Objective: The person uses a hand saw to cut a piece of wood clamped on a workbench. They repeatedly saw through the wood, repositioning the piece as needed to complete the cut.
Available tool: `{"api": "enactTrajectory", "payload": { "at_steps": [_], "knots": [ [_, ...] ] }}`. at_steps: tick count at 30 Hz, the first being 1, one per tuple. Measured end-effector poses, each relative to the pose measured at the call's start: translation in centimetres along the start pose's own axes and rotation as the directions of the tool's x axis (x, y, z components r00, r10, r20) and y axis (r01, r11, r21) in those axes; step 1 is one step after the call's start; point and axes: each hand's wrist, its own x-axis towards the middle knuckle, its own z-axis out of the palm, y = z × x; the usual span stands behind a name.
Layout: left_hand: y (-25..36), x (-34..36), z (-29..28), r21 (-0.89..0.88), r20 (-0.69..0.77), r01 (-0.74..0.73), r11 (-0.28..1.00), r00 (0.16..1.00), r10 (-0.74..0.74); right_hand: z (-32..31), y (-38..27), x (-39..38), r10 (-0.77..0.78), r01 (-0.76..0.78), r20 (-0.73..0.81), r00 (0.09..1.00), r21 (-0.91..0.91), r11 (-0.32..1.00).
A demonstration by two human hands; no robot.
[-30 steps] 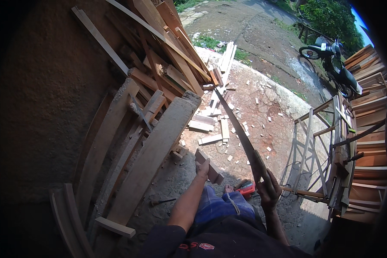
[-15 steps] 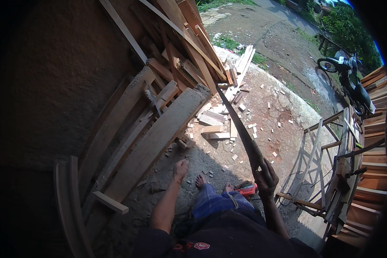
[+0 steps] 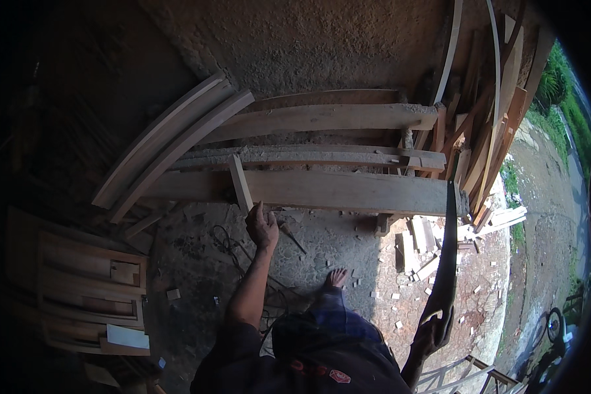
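My left hand (image 3: pixel 262 225) reaches forward and touches the lower end of a short wooden slat (image 3: pixel 240 184) that leans across a long plank (image 3: pixel 348 192). My right hand (image 3: pixel 433 331) is low at the right, closed around the dark handle of a handsaw (image 3: pixel 446 256) whose long blade points up and away toward the plank's right end. My bare foot (image 3: pixel 336 278) stands on the rough ground between the two hands.
More long planks (image 3: pixel 322 118) and curved boards (image 3: pixel 171 144) lie stacked against a rough wall. Slats lean upright at the right (image 3: pixel 486 118). Wooden frames (image 3: pixel 88 289) lie at the left. Offcuts (image 3: pixel 420 246) litter the ground. A motorcycle wheel (image 3: pixel 553 324) shows at the far right.
The view has swung left toward the wall and the stacked planks. My left hand has stretched out to the short slat. My right hand keeps hold of the handsaw.
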Motion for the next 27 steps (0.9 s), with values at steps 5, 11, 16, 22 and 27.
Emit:
{"api": "enactTrajectory", "payload": {
  "at_steps": [5,11,16,22,27],
  "knots": [
    [-3.5,5.8,-1.5,0.202,-0.220,0.283,0.937,0.946,-0.238,3.5,-3.7,3.1,-0.239,0.233,0.069,0.969,0.081,0.969],
    [-5.7,7.2,2.6,0.187,-0.044,0.567,0.803,0.821,-0.569,8.6,-14.5,6.3,-0.807,0.824,0.169,0.566,-0.128,0.552],
    [-1.2,5.1,5.7,0.055,0.157,0.339,0.939,0.926,-0.343,7.5,-11.2,3.9,-0.431,0.464,0.231,0.873,-0.115,0.878],
    [5.8,2.7,7.2,0.078,0.381,-0.324,0.943,0.884,0.272,8.5,-10.2,3.1,-0.103,0.101,0.096,0.990,0.023,0.995],
    [5.6,3.7,8.6,-0.072,0.518,-0.520,0.851,0.710,0.477,10.4,-10.4,3.5,0.071,-0.071,0.008,0.997,0.188,0.980]
  ]
}}
